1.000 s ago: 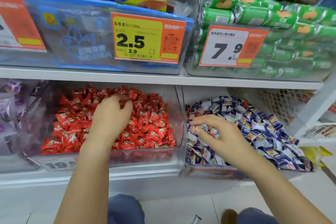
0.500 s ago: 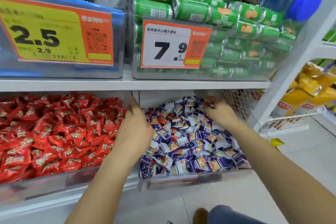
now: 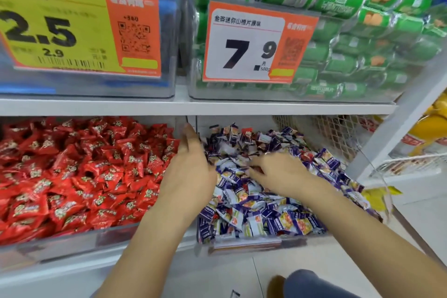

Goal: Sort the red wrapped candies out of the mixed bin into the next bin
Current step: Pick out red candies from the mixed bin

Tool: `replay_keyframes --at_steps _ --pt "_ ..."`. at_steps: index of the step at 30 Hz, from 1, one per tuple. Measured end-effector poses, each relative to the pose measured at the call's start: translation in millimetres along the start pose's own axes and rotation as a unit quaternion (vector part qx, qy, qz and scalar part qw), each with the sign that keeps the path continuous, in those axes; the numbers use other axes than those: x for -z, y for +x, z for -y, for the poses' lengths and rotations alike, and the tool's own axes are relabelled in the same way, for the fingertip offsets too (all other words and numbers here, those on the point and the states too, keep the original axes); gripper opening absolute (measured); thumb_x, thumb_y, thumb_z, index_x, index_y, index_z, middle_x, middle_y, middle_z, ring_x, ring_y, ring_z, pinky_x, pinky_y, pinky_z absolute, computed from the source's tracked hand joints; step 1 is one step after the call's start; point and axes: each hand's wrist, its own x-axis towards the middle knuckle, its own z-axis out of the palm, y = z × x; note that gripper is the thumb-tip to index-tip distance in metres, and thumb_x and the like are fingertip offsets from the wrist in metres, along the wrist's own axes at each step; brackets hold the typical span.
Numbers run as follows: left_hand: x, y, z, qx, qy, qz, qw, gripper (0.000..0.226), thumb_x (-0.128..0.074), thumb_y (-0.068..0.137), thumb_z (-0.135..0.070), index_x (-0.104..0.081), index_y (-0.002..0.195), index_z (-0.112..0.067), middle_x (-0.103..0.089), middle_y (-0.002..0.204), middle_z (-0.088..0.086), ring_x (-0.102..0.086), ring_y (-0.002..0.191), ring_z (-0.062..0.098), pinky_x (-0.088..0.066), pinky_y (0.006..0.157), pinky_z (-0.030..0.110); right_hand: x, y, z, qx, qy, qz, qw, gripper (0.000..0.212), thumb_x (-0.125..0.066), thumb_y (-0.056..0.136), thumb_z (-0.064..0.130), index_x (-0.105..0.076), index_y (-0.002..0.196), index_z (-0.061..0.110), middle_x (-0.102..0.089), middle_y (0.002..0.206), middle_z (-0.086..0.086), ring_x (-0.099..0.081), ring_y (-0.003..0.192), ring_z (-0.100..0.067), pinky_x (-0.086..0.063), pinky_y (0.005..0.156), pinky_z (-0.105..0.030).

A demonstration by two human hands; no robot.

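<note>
Left hand (image 3: 191,172) spread wide at the divider; right hand (image 3: 278,172) loosely curled, empty, on crinkly purple candies (image 3: 266,215) beside the red candies (image 3: 79,172).

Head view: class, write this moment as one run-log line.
left hand: over mixed bin's left edge | right hand: fingers in purple candies | grasp: unclear | red candy: at back, unpicked

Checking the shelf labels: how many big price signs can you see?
2. The yellow 2.5 sign is on the upper left bin; the white 7.9 sign is on the green-pack bin beside it. Others may lie outside the view.
</note>
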Motion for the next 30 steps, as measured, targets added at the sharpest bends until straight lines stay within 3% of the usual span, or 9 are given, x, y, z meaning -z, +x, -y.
replay_keyframes --at_steps 3,7,11,14,16,20,24,27,30 --pt "0.1 0.3 0.9 0.001 0.000 0.001 1.000 0.078 -0.040 0.091 -0.008 0.012 0.150 -0.012 -0.020 0.153 0.018 -0.050 0.115 0.035 -0.036 0.077 0.032 21.6 -13.9 5.5 0.000 0.011 0.045 0.999 0.043 -0.040 0.094 0.056 -0.067 0.110 0.026 -0.071 0.094 -0.001 -0.064 0.085 -0.020 -0.051 0.072 -0.030" --pt "-0.5 -0.7 -0.4 0.004 0.001 0.002 1.000 0.081 -0.042 0.089 -0.007 0.011 0.149 -0.012 -0.019 0.153 0.018 -0.048 0.118 0.035 -0.038 0.083 0.034 32.0 17.0 24.0 0.017 0.055 -0.044 0.997 0.041 -0.038 0.095 0.053 -0.065 0.111 0.025 -0.067 0.107 -0.002 -0.061 0.094 -0.022 -0.051 0.077 -0.033" --pt "-1.0 1.1 -0.2 0.001 0.003 -0.001 1.000 0.082 -0.043 0.088 -0.006 0.011 0.149 -0.011 -0.019 0.153 0.019 -0.048 0.119 0.034 -0.036 0.079 0.031 12.6 70.5 33.8 -0.037 0.192 0.076 0.978 0.049 -0.024 0.099 0.053 -0.049 0.131 0.027 -0.051 0.136 -0.007 -0.053 0.111 -0.026 -0.040 0.079 -0.031" --pt "-1.6 2.2 1.1 -0.004 0.001 0.000 1.000 0.081 -0.043 0.089 -0.006 0.011 0.149 -0.011 -0.021 0.152 0.019 -0.049 0.119 0.033 -0.036 0.078 0.031 -13.3 88.3 44.8 -0.054 0.161 0.085 0.982 0.061 -0.015 0.095 0.063 -0.034 0.144 0.032 -0.037 0.149 -0.011 -0.045 0.127 -0.029 -0.040 0.092 -0.035" --pt "-1.7 2.4 1.2 -0.010 -0.001 -0.005 1.000 0.080 -0.042 0.090 -0.007 0.011 0.149 -0.012 -0.023 0.151 0.018 -0.049 0.118 0.033 -0.033 0.075 0.030 -19.9 89.8 52.9 -0.047 0.173 0.089 0.980 0.063 -0.015 0.093 0.066 -0.035 0.143 0.033 -0.031 0.152 -0.012 -0.037 0.134 -0.030 -0.038 0.098 -0.038" --pt "-1.0 3.0 1.4 -0.003 0.007 -0.002 1.000 0.083 -0.044 0.089 -0.006 0.013 0.149 -0.013 -0.013 0.156 0.016 -0.046 0.123 0.033 -0.040 0.085 0.035 -16.3 64.9 49.2 0.032 0.193 0.132 0.972 0.062 -0.018 0.093 0.065 -0.045 0.137 0.030 -0.046 0.144 -0.002 -0.042 0.132 -0.026 -0.037 0.103 -0.036" --pt "-0.1 2.1 1.3 -0.002 -0.001 0.007 1.000 0.086 -0.049 0.089 -0.009 0.012 0.149 -0.014 -0.017 0.155 0.016 -0.047 0.122 0.034 -0.041 0.086 0.036 -6.9 28.1 36.2 0.062 0.255 0.186 0.947 0.050 -0.044 0.090 0.060 -0.059 0.123 0.025 -0.053 0.134 -0.004 -0.049 0.122 -0.024 -0.038 0.101 -0.037" --pt "0.9 1.2 1.3 -0.006 -0.005 0.005 1.000 0.081 -0.043 0.090 -0.009 0.011 0.150 -0.012 -0.021 0.153 0.017 -0.050 0.117 0.034 -0.040 0.081 0.034 3.3 3.0 17.6 0.098 0.231 0.141 0.958 0.036 -0.055 0.087 0.052 -0.067 0.089 0.017 -0.059 0.102 -0.005 -0.055 0.097 -0.021 -0.042 0.090 -0.036" --pt "0.9 0.1 1.6 -0.011 -0.009 0.002 1.000 0.079 -0.041 0.090 -0.007 0.011 0.150 -0.011 -0.022 0.153 0.017 -0.053 0.111 0.033 -0.040 0.076 0.033 4.1 -26.0 -8.8 0.119 0.151 0.063 0.979 0.023 -0.057 0.088 0.045 -0.068 0.092 0.025 -0.058 0.105 0.005 -0.052 0.100 -0.012 -0.040 0.095 -0.033"
